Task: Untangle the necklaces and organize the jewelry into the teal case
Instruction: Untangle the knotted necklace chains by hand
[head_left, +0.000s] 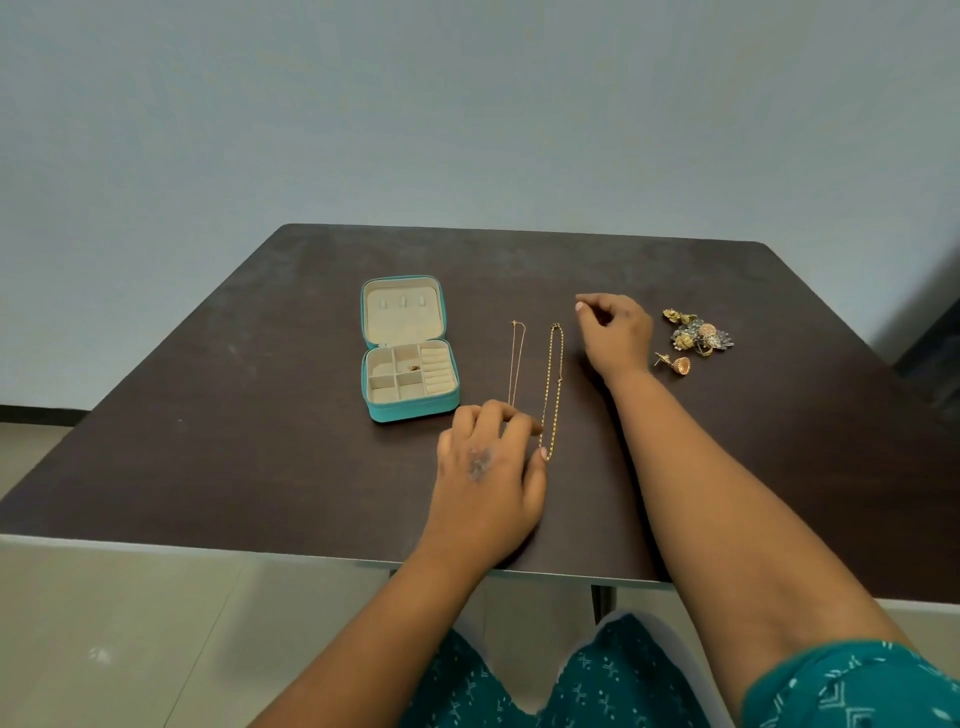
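The teal case (415, 410) lies open left of centre, its cream lid (402, 312) tipped back and a small gold piece (414, 368) in one compartment. Two necklaces lie straight and apart to its right: a thin chain (516, 364) and a thicker gold chain (554, 384). My left hand (488, 467) rests palm down at their near ends, with thumb and forefinger pinching the thick chain's lower loop; it hides the thin chain's lower end. My right hand (615, 332) hovers just right of the thick chain's far end, fingers curled, nothing visible in them.
A heap of ornate gold earrings (698, 335) lies right of my right hand, with a single bell-shaped earring (675, 364) just in front of it. The dark table (260, 441) ends at a near edge above my lap; a pale wall stands behind.
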